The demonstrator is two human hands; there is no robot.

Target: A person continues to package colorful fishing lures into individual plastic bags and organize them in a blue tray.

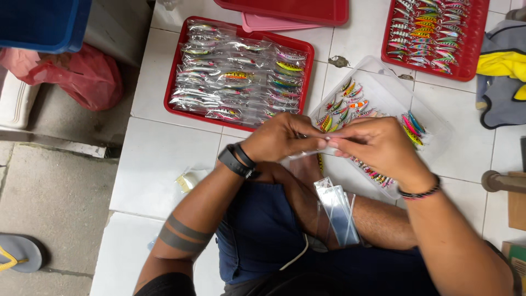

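Pinching a small clear sleeve [329,140] between both hands here, left hand [282,138] and right hand [378,147] fingertips closed on it together. Just behind sits the clear tray [438,131] of colourful lures [350,107]; spare sleeves [338,211] lie on my lap below.

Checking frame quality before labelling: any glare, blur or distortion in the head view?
Head view: even daylight with soft shadows; glare on the bagged lures in the red tray and on the clear sleeves; left hand and right hand slightly soft, the item pinched between them unreadable; tile lines bow mildly toward the edges.
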